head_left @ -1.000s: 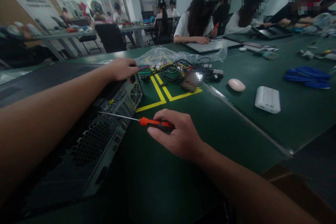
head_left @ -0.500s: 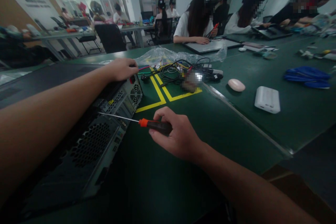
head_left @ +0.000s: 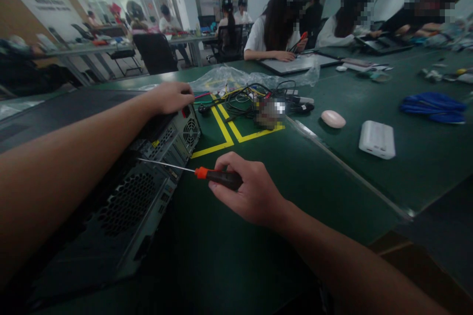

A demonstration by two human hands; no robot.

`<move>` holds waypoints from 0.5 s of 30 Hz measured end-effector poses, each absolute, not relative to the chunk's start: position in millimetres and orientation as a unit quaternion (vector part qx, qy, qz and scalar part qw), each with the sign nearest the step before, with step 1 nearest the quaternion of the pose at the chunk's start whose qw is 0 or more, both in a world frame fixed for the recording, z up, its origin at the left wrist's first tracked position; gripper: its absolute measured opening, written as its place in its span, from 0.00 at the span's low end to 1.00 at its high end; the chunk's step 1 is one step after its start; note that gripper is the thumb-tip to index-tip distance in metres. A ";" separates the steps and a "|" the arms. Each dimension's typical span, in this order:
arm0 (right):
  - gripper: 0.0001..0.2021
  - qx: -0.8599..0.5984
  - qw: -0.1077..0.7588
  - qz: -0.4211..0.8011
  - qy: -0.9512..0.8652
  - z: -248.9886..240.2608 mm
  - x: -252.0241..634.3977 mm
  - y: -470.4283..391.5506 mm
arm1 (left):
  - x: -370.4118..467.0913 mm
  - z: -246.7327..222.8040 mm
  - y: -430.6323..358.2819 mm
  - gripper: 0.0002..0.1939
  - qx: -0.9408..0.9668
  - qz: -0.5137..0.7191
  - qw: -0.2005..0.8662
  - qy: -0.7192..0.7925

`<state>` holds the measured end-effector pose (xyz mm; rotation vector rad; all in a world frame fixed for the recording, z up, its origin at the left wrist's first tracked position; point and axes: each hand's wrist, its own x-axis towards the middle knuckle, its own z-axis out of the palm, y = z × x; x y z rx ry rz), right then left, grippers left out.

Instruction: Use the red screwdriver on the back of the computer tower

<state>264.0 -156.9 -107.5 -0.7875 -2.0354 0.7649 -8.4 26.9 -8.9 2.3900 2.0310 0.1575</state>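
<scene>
A black computer case [head_left: 125,206] lies on the green table at the left, its vented rear panel facing right. My left hand [head_left: 172,97] rests over the case's far upper corner, fingers bent around its edge. My right hand [head_left: 251,187] is closed around the dark handle of a screwdriver [head_left: 223,177] with an orange collar. The thin shaft points left, and its tip meets the rear panel near the upper edge; the exact contact point is too dark to tell. My left forearm crosses above the case.
Tangled cables [head_left: 247,101] and clear plastic film [head_left: 218,78] lie beyond the case. To the right are a pink oval object [head_left: 333,119], a white box-shaped device [head_left: 377,139] and a blue bundle [head_left: 432,107]. People sit across the table [head_left: 314,167].
</scene>
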 end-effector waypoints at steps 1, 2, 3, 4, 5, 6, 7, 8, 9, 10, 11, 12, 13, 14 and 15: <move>0.06 -0.313 0.402 0.303 -0.805 -107.6 264.3 -157.0 | -8.7 -9.2 27.3 0.30 0.761 0.050 -0.002 0.647; 0.06 -0.315 0.400 0.303 -0.805 -107.6 264.7 -157.1 | -9.0 -9.3 27.6 0.31 0.760 0.050 -0.004 0.648; 0.06 -0.318 0.397 0.304 -0.806 -107.4 265.0 -157.2 | -9.2 -9.4 27.8 0.31 0.760 0.048 -0.006 0.648; 0.06 -0.321 0.394 0.305 -0.805 -107.1 265.2 -157.3 | -9.3 -9.4 27.9 0.31 0.759 0.045 -0.007 0.649; 0.06 -0.323 0.392 0.306 -0.805 -106.7 265.3 -157.4 | -9.2 -9.2 27.7 0.31 0.759 0.043 -0.008 0.650; 0.07 -0.323 0.391 0.307 -0.805 -106.4 265.4 -157.4 | -9.0 -8.9 27.4 0.32 0.759 0.043 -0.007 0.649; 0.07 -0.322 0.392 0.307 -0.805 -106.1 265.3 -157.5 | -8.6 -8.5 26.9 0.32 0.759 0.041 -0.007 0.649; 0.07 -0.320 0.394 0.307 -0.805 -106.0 265.2 -157.4 | -8.1 -8.2 26.3 0.32 0.760 0.040 -0.007 0.649; 0.07 -0.319 0.396 0.305 -0.805 -106.1 265.0 -157.3 | -7.6 -7.8 25.7 0.32 0.760 0.039 -0.007 0.649; 0.07 -0.318 0.398 0.304 -0.805 -106.3 264.7 -157.2 | -7.0 -7.6 25.1 0.33 0.759 0.039 -0.008 0.650; 0.07 -0.317 0.399 0.303 -0.805 -106.5 264.5 -157.1 | -6.5 -7.4 24.8 0.33 0.758 0.040 -0.009 0.651; 0.07 -0.317 0.400 0.303 -0.805 -106.7 264.3 -157.1 | -6.2 -7.4 24.6 0.33 0.756 0.041 -0.009 0.653; 0.07 -0.318 0.399 0.304 -0.804 -106.9 264.1 -157.1 | -5.9 -7.5 24.6 0.33 0.755 0.043 -0.008 0.654; 0.07 -0.319 0.399 0.305 -0.804 -106.9 264.0 -157.2 | -5.8 -7.7 24.7 0.34 0.755 0.045 -0.007 0.654; 0.07 -0.321 0.398 0.307 -0.803 -106.9 263.9 -157.3 | -5.8 -7.8 25.0 0.34 0.755 0.047 -0.006 0.655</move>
